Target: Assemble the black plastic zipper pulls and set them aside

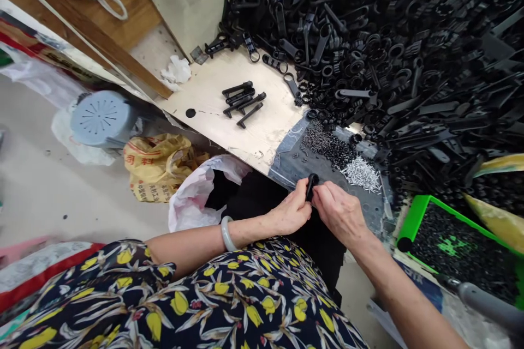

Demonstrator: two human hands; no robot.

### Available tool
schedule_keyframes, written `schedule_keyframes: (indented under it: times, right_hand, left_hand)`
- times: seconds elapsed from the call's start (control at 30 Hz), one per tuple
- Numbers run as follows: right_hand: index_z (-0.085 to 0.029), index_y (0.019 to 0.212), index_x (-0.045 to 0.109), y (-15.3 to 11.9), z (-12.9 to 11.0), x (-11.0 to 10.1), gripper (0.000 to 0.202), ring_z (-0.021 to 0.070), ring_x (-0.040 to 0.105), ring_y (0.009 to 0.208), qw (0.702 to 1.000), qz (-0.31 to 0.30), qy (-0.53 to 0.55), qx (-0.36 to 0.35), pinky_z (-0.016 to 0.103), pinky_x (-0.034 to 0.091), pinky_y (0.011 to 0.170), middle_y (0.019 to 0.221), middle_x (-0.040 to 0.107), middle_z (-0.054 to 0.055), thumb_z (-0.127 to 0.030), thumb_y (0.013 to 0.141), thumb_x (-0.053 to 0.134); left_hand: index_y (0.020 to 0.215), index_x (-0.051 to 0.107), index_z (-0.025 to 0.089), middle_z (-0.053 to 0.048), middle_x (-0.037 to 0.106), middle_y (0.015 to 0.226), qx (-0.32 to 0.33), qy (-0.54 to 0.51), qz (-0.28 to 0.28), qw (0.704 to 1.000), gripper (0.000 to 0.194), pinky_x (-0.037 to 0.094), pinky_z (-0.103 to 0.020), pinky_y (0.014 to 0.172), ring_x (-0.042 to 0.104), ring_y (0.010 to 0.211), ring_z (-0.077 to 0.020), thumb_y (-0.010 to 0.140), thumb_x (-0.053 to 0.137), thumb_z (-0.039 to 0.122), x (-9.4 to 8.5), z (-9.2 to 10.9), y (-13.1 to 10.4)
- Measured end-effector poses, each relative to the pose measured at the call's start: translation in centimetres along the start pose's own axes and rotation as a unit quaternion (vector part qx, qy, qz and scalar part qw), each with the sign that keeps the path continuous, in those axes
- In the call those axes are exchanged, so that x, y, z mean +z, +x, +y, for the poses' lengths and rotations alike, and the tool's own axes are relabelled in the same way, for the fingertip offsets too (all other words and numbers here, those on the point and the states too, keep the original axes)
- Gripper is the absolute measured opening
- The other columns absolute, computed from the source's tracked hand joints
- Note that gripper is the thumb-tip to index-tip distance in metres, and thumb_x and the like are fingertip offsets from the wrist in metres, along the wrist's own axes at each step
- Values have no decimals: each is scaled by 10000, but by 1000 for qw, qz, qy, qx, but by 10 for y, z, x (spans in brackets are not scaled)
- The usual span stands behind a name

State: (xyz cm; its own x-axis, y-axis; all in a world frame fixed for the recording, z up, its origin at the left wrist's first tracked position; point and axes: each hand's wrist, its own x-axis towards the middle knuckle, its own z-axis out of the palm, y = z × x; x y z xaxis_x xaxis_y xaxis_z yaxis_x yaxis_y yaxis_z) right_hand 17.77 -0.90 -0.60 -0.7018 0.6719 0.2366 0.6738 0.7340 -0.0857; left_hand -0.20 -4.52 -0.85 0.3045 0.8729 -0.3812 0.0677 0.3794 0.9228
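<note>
My left hand [291, 211] is closed round a small black plastic part with a rounded end [312, 181], held just off the table's front edge. My right hand [340, 209] meets it from the other side, its fingers pinched together against the part. Whatever those right fingertips grip is hidden. Just beyond the hands, on a dark mat [286, 155], lie a heap of short silver pins [362, 174] and a heap of tiny black pieces [327, 142]. Several black handle-like parts [244, 101] lie together on the pale tabletop [204, 103].
A large pile of black plastic parts with rings and levers [368, 54] covers the back right. A green bin [428, 207] of small black pieces stands at the right, near a grey-handled tool [487, 302]. Left of the table are a yellow bag [158, 166] and a blue stool [102, 119].
</note>
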Motion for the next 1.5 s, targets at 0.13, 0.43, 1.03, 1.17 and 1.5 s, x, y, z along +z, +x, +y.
schedule_keyframes:
  times: [0.13,0.43,1.03,1.17,1.5]
  right_hand:
    - [-206,808,544,7,-6,2,231,165,531,658,999,-38,-24,27,300,335,574,744,565,31,-57,975,488]
    - [-181,950,645,5,-42,-15,273,225,585,705,990,-103,-94,23,347,401,544,828,638,81,45,833,545]
    - [-181,869,643,-6,-29,-6,146,158,603,667,995,-9,-38,87,287,367,598,759,638,21,-91,971,591]
    - [-182,934,671,-10,-27,-2,162,146,606,650,993,25,-31,113,280,357,599,756,659,18,-168,1036,547]
    - [-177,963,695,-8,-11,-5,236,136,658,686,994,11,36,106,264,401,642,808,716,28,-231,1079,496]
  left_hand:
    - [1426,447,201,-12,612,892,39,-39,18,998,616,510,-351,859,610,879,-210,827,568,121,2,-7,1]
    - [1370,482,210,-44,661,1078,13,-103,-18,994,534,448,-336,1039,597,1095,-201,853,612,169,-5,-3,2]
    - [1204,538,206,54,591,710,10,-94,-13,995,314,424,-222,611,545,581,-102,900,608,237,-4,-16,18]
    - [1212,534,202,57,591,694,17,-80,-20,996,310,444,-220,624,559,590,-106,910,601,218,-6,-17,17]
    - [1269,498,197,58,605,706,40,-61,-35,997,333,474,-230,663,592,590,-107,938,512,161,-7,-17,18]
